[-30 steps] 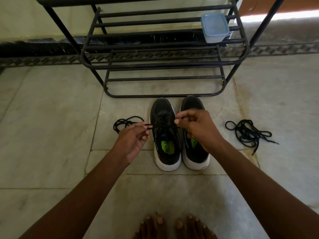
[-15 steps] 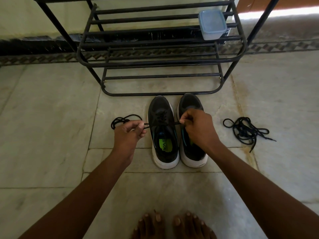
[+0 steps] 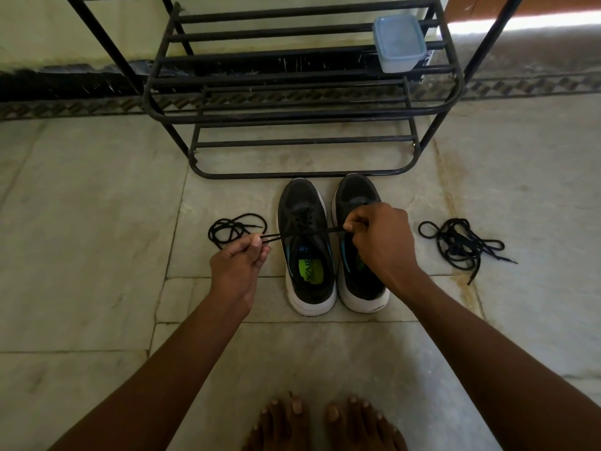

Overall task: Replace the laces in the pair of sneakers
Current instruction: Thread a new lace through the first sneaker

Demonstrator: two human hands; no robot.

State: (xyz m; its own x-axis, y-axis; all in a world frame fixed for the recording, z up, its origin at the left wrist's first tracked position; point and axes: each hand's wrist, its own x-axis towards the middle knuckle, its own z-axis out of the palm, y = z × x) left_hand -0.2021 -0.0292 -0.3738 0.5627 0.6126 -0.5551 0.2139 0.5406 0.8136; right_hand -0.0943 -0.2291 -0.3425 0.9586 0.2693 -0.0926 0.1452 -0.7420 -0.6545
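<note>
Both hands, left [image 3: 239,266] and right [image 3: 379,237], pinched a lace [image 3: 322,232] taut across the left sneaker [image 3: 307,245] at centre frame; uneven pulling risked lopsided ends.

A black metal shoe rack [image 3: 302,105] stands on the marble floor [image 3: 81,255]. A lidded plastic container [image 3: 399,43] sits on its shelf.

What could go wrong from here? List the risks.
1. The left hand and right hand pull the lace ends sideways across the left sneaker; uneven pulling could leave one end short.
2. The right hand hangs over the right sneaker and could knock it.
3. The loose laces on the floor beside the sneakers could tangle further.
</note>
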